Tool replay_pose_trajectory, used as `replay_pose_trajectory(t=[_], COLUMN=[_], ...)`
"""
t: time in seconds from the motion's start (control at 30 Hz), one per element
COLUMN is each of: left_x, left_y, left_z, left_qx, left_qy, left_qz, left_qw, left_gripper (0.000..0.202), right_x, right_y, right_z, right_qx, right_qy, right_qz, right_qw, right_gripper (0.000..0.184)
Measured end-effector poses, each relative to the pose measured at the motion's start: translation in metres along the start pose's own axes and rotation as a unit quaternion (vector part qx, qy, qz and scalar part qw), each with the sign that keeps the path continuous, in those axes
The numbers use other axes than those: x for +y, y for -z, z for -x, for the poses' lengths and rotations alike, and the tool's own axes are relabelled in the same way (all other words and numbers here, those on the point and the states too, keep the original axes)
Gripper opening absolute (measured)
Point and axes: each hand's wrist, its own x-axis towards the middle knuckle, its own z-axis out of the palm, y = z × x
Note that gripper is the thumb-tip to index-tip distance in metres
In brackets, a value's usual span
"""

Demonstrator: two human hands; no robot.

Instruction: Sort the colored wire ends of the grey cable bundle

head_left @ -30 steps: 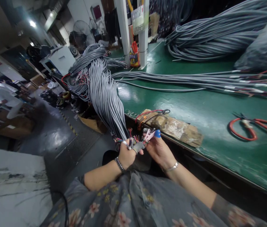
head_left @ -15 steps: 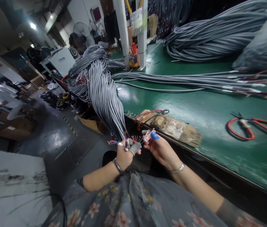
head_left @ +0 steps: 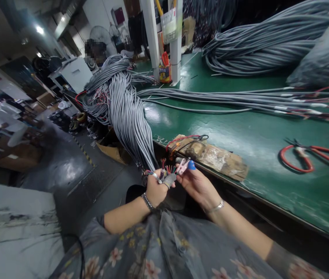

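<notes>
My left hand (head_left: 156, 192), a grey cover on its thumb, is closed around a cable end. Thin coloured wires (head_left: 170, 169) fan out above that thumb, and other wire ends (head_left: 148, 173) stick out on the hand's left side. Just to the right, my right hand (head_left: 199, 186) pinches a small pale pink plastic piece (head_left: 182, 166) against the wire tips. A blue cover (head_left: 191, 165) sits on the right thumb. Whether the wires are inside the pink piece is too small to tell. A thick bundle of grey cables (head_left: 131, 112) hangs over the table edge down to my left hand.
The green table (head_left: 269, 143) carries a worn wooden board (head_left: 222, 159) at its near edge, red-handled pliers (head_left: 296, 159) and a row of grey cables (head_left: 205, 99). A large cable coil (head_left: 263, 38) lies behind. A white post (head_left: 175, 58) stands at the back. Another person (head_left: 4, 116) is far left.
My left hand has shifted slightly right and up, nearer the right hand. More dark red wire ends now show upright above it. The pink piece has tilted a little and stays in my right hand.
</notes>
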Motion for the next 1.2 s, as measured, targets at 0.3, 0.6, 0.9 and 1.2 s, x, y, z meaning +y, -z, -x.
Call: replay_pose_trajectory(t=[0.3,0.6,0.9,1.2], left_x=[-0.006,-0.004,-0.01,-0.001], left_y=[0.014,0.033,0.03,0.024], left_z=[0.004,0.009,0.016,0.03], left_qx=[-0.015,-0.037,-0.115,-0.124], left_qy=[0.015,0.037,-0.005,-0.206], left_qz=[0.024,0.122,0.045,-0.157], left_qw=[1.0,0.991,0.992,0.958], left_gripper=[0.034,0.038,0.028,0.024], right_x=[-0.008,-0.004,0.006,0.0], right_y=[0.006,0.03,0.009,-0.026], right_z=[0.012,0.035,0.056,0.073], right_qx=[-0.008,0.038,-0.085,-0.235], right_qy=[-0.024,0.009,0.099,0.284], right_qz=[-0.003,0.104,0.394,0.538], right_qw=[1.0,0.994,0.91,0.759], right_gripper=[0.043,0.032,0.024,0.02])
